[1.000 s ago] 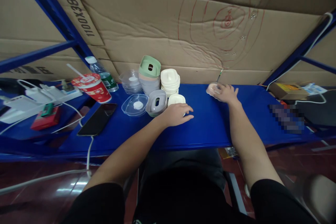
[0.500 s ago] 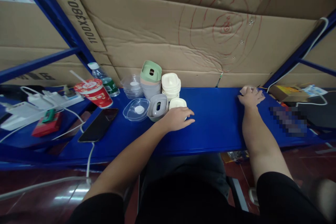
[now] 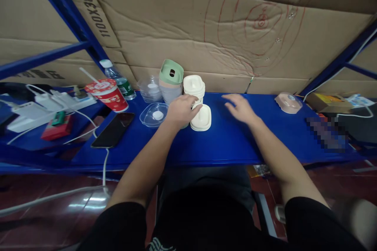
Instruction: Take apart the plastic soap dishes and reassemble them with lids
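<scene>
My left hand (image 3: 182,110) is over the front grey plastic container, hiding nearly all of it. Its thumb and forefinger are apart, beside a low stack of cream lids (image 3: 202,117); nothing shows held between them. My right hand (image 3: 240,109) hovers above the blue table with fingers spread and nothing in it. Behind the left hand stand a taller cream lid stack (image 3: 193,84) and a stack of containers topped by a green lid with a slot (image 3: 171,72). A pale pink container (image 3: 288,102) sits alone at the right, its clear part facing up.
Clear lids (image 3: 150,88) and a clear container piece (image 3: 151,114) lie to the left. Further left are a red paper cup (image 3: 110,96) with a straw, a water bottle (image 3: 122,82), a phone (image 3: 113,130) and cables. A cardboard wall (image 3: 165,19) rises behind the blue table (image 3: 229,145).
My right hand carried the pink container to the far right, let go and came back toward the middle, empty. My left hand moved from the cream lids back onto the grey container.
</scene>
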Motion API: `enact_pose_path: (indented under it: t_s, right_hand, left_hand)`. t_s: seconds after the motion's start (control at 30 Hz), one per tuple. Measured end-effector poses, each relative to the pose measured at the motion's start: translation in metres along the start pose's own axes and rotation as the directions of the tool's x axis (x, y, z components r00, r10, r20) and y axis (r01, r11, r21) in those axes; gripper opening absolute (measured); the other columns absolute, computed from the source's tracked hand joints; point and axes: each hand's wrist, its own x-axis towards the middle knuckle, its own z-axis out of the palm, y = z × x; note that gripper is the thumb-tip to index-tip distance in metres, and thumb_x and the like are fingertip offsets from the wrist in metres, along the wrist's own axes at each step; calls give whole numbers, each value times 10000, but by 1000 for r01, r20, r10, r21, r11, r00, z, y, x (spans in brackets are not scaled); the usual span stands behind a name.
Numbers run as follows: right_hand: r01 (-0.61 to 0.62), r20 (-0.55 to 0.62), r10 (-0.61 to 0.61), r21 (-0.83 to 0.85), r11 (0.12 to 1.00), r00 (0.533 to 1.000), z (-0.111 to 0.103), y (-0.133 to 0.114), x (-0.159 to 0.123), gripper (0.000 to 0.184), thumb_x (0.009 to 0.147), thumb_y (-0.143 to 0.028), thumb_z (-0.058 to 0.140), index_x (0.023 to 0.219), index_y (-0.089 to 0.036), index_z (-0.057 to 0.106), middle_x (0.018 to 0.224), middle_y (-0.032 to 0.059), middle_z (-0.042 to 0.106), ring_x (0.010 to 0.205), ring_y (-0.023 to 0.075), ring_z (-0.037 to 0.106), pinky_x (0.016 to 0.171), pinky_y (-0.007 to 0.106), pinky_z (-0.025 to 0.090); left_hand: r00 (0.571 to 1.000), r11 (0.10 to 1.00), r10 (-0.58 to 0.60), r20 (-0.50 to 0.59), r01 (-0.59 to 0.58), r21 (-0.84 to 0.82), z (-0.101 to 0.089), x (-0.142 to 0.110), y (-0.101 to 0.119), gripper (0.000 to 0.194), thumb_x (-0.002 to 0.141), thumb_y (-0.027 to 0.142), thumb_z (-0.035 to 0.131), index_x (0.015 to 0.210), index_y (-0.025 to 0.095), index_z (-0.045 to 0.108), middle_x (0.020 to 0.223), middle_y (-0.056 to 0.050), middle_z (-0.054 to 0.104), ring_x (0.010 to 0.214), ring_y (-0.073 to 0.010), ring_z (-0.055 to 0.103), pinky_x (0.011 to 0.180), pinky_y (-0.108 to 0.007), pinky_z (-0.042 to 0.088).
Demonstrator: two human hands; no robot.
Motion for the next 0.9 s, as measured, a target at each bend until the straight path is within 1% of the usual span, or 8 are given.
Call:
enact_pose_path:
  t_s: [0.07, 0.13, 0.33, 0.43, 0.57, 0.7, 0.77, 0.9]
  right_hand:
    - [208, 170, -218, 76, 975, 961, 26, -29, 2, 483, 1057, -275, 488, 1507, -261, 663, 1648, 87, 610, 1543, 290, 544, 1284, 570, 428]
    - [259, 281, -285, 124, 958, 917, 42, -41, 1, 499, 1023, -211, 534, 1495, -291, 675, 1656, 76, 603, 1565, 302, 520, 1272, 614, 431]
    - [178, 293, -180, 36, 983, 939, 30, -25, -2, 269, 958, -362, 761, 1224, -333, 796, 1424, 61, 753, 1483, 353, 575, 1308, 733, 251]
    - [162, 288, -162, 23, 987, 944, 18, -18, 0, 198, 980, -417, 750, 1145, -320, 802, 1286, 61, 785, 1303, 315, 681, 1285, 671, 302]
    - [83, 334, -41, -110, 990, 942, 8, -11, 0, 183, 965, -412, 750, 1069, -268, 795, 1101, 71, 815, 1082, 297, 738, 1004, 471, 510]
    - [-117, 414, 162, -133, 984, 896, 1, -2, -2, 259, 912, -506, 789, 861, -255, 757, 809, 15, 786, 775, 231, 720, 687, 335, 446]
    - [-168, 424, 193, -97, 981, 885, -1, 1, -2, 286, 903, -526, 788, 818, -256, 747, 765, -3, 777, 726, 210, 708, 655, 321, 424]
    - [-178, 374, 193, -73, 981, 907, -1, 0, -2, 278, 903, -527, 768, 848, -255, 779, 814, 12, 801, 744, 213, 720, 665, 325, 439]
  left_hand:
    - [994, 994, -105, -32, 105, -13, -5, 2, -11, 358, 1038, 452, 616, 1257, 209, 761, 1216, -111, 801, 1175, -306, 719, 988, -402, 533]
    - [985, 985, -172, -26, 171, -23, -8, 4, -18, 347, 1026, 456, 616, 1243, 228, 763, 1197, -93, 807, 1153, -298, 723, 961, -395, 535]
    - [958, 959, -285, -24, 284, -9, -28, 5, -30, 360, 1017, 483, 612, 1229, 238, 767, 1195, -88, 812, 1144, -310, 720, 938, -405, 536]
    - [922, 925, -374, -99, 378, 27, -42, 3, -45, 352, 1023, 481, 602, 1218, 238, 766, 1199, -95, 810, 1137, -319, 721, 937, -410, 541]
    - [865, 857, -502, -12, 499, 129, -56, -1, -70, 291, 1007, 456, 626, 1112, 230, 775, 1158, -110, 808, 1101, -329, 716, 934, -421, 548]
    - [839, 848, -520, 162, 485, 213, -56, -2, -77, 331, 1002, 490, 627, 1028, 194, 773, 1123, -131, 804, 1072, -324, 706, 942, -428, 546]
    - [845, 857, -507, 172, 471, 211, -51, 0, -71, 353, 991, 528, 632, 1018, 206, 776, 1098, -136, 807, 1061, -333, 720, 914, -416, 548]
    - [911, 928, -372, 180, 364, 73, -36, 3, -49, 440, 933, 654, 657, 942, 228, 768, 1006, -103, 807, 944, -304, 733, 812, -383, 544]
